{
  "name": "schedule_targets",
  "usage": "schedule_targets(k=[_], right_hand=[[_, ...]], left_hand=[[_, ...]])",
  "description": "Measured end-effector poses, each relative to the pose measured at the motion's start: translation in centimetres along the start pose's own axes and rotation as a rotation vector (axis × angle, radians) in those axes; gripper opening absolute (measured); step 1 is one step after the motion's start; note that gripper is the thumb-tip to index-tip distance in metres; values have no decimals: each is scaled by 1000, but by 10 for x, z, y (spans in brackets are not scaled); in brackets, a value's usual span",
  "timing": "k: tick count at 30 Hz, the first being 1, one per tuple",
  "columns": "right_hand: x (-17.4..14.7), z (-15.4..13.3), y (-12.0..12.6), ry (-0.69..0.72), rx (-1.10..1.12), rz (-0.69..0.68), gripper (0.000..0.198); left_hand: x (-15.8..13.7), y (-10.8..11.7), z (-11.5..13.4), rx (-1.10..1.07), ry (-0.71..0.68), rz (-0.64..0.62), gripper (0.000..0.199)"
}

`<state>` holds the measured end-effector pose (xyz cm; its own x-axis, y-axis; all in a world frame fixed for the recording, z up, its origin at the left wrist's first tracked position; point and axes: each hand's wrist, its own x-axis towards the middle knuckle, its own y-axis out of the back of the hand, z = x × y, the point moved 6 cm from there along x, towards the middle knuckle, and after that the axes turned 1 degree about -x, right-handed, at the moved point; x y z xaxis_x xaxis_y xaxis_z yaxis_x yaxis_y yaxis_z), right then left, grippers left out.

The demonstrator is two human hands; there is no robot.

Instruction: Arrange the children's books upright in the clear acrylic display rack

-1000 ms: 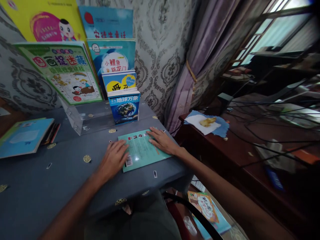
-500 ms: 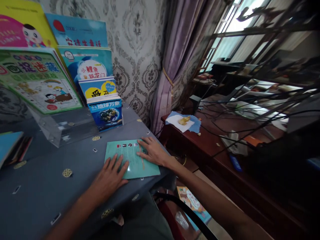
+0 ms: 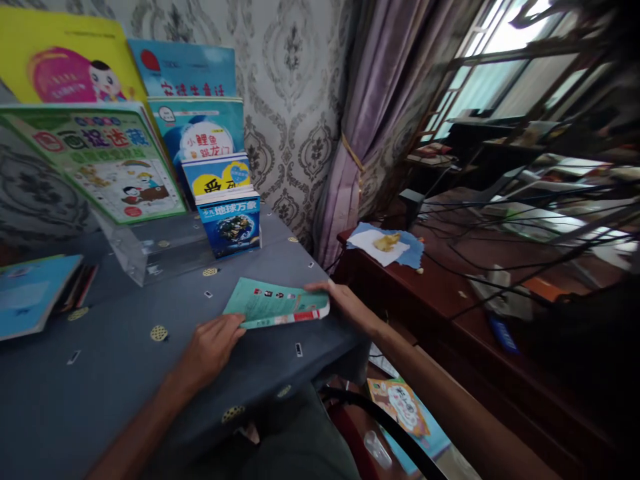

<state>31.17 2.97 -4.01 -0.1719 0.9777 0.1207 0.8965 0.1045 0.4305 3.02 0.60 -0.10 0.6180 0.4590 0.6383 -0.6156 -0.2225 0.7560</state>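
Note:
A thin teal book point(image 3: 273, 303) is tilted over the grey tablecloth, its spine edge raised toward me. My left hand point(image 3: 217, 343) pinches its near left corner. At the right end, my right hand point(image 3: 343, 300) grips the book by its side, thumb and fingers closed around the edge. Beyond the book, a small blue book with a globe on its cover point(image 3: 231, 225) stands at the front of a row of upright books. Behind it a yellow-and-blue book point(image 3: 220, 175) and a teal picture book point(image 3: 210, 133) show their covers.
A clear acrylic stand point(image 3: 125, 250) supports a green picture book point(image 3: 120, 167) on the left. Flat books point(image 3: 40, 293) lie at the table's left. To the right, a dark red desk point(image 3: 440, 267) carries cables and papers. More books point(image 3: 407, 413) rest on the floor.
Both hands lay flat on the teal book before; now they hold its ends, and its near edge has lifted to show the spine. The view has shifted slightly left.

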Motion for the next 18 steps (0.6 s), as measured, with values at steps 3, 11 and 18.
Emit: schedule_targets(k=[3, 11, 18], right_hand=[[4, 7, -2, -24, 184, 70, 74], [22, -11, -26, 72, 369, 150, 74], [31, -33, -38, 52, 512, 162, 56]], left_hand=[[11, 7, -5, -30, 101, 35, 31], [37, 35, -15, -227, 438, 193, 35], [19, -7, -36, -949, 958, 386, 51]])
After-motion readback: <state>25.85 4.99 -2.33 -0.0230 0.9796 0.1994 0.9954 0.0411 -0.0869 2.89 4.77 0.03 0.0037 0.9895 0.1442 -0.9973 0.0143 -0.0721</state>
